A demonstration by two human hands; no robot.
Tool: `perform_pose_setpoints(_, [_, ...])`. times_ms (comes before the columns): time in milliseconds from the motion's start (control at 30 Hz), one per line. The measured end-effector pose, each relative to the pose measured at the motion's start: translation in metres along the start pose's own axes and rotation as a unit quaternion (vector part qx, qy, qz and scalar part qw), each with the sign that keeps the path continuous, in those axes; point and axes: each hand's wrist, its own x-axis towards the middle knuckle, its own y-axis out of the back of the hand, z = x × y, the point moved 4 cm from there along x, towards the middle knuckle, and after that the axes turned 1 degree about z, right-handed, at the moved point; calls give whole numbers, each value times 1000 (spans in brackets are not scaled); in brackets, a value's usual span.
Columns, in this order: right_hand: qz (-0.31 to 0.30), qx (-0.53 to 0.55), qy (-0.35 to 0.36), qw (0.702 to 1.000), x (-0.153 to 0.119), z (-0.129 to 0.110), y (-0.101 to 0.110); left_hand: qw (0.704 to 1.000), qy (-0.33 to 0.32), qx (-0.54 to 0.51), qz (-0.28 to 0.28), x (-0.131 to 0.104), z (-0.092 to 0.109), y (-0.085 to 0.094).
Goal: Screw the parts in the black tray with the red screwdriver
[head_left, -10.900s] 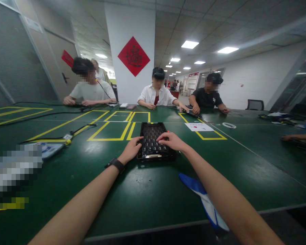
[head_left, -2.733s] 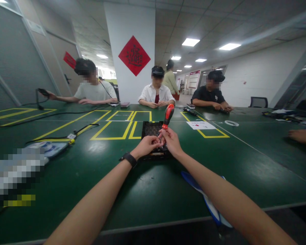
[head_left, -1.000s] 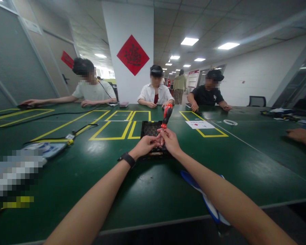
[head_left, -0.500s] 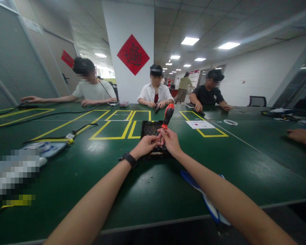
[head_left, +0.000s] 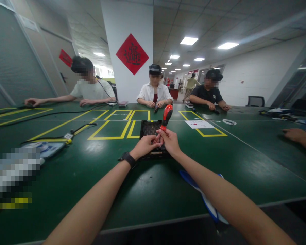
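A screwdriver with a red and black handle (head_left: 167,116) stands nearly upright, handle up, its lower part hidden by fingers. My right hand (head_left: 170,140) is closed on it just below the handle. Fingertips of my left hand (head_left: 148,144) meet those of the right around the tool's lower end; whatever they pinch is too small to make out. Beneath both hands lies a black open case (head_left: 150,128) with a patterned inside, partly covered by them.
On the green table (head_left: 132,197) are yellow tape outlines, a white paper sheet (head_left: 199,124), a white ring (head_left: 229,122), black cables and a blue-white item (head_left: 199,188) under my right forearm. Three people sit opposite; another person's hand (head_left: 294,134) rests at right.
The screwdriver handle has shifted very slightly within the view, and both hands stay together over the case. In the background, a walking person has moved a little to the right.
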Motion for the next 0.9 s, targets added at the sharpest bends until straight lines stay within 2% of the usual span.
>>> perform_pose_setpoints(100, [0,-7,-3,1000,1,0,1,1000,9,12,0,0,-1,-1])
perform_pose_setpoints(300, [-13,17,-25,999,2,3,0,998,-50,-26,-36,0,4,-1])
perform_pose_setpoints(433, [-4,17,-14,1000,0,1,0,999,-38,-22,-32,0,4,-1])
perform_pose_setpoints(567, [9,12,5,1000,1,-1,1,1000,-21,1,-10,0,2,-1])
perform_pose_setpoints(767, [25,62,-20,998,3,1,1,995,-33,82,51,1,-1,2])
perform_pose_setpoints(900, [95,75,-20,992,5,-2,10,980,-11,156,126,0,-3,10])
